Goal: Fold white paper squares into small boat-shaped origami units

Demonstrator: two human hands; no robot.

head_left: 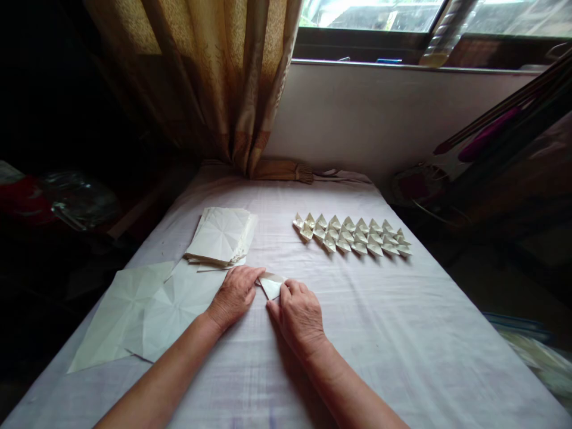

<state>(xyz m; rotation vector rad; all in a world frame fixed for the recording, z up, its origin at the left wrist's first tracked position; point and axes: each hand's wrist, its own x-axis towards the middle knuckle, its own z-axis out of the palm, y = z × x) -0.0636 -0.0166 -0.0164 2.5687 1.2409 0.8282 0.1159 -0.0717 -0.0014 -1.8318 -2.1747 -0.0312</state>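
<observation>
Between my two hands, near the middle of the table, is a small folded piece of white paper with a pointed lower end. My left hand is closed on its left corner, the fingers bent together. On the right corner, my right hand pinches the paper between thumb and curled fingers. A stack of creased paper sheets lies just beyond my left hand. Larger creased sheets spread out flat to the left of my left forearm, overlapping one another.
Several small folded paper boats stand in close rows at the right back of the cloth-covered table. A gold curtain hangs down to the far edge. Beyond is a white wall under a window.
</observation>
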